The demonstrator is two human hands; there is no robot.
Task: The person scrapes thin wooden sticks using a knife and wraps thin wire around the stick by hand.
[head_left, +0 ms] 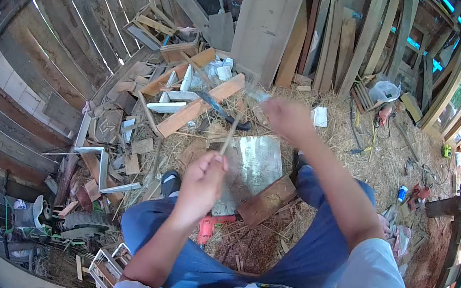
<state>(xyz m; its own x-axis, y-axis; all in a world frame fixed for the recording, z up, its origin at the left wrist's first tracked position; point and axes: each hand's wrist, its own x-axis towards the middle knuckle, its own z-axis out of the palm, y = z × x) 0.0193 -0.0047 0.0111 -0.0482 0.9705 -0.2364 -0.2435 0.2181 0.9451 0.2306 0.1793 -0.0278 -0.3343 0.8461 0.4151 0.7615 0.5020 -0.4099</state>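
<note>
My left hand (205, 181) is closed around the lower end of a thin wooden stick (230, 135), which points up and away from me. My right hand (289, 119) is raised ahead and to the right, its fingers curled. Something pale and blurred by motion (257, 94) shows at its far side; I cannot make out what it is. Below the hands, a grey metal-looking sheet (257, 159) lies on the floor between my legs, with a brown wood block (267, 201) on its near edge. Beyond the stick lies a curved tool with a black handle (223, 111).
A red power tool (206, 228) lies near my left leg. Wood offcuts and a long plank (200, 105) are piled ahead left. Boards (266, 26) lean on the back wall. Cords, a blue can (402, 193) and straw-like shavings cover the right floor.
</note>
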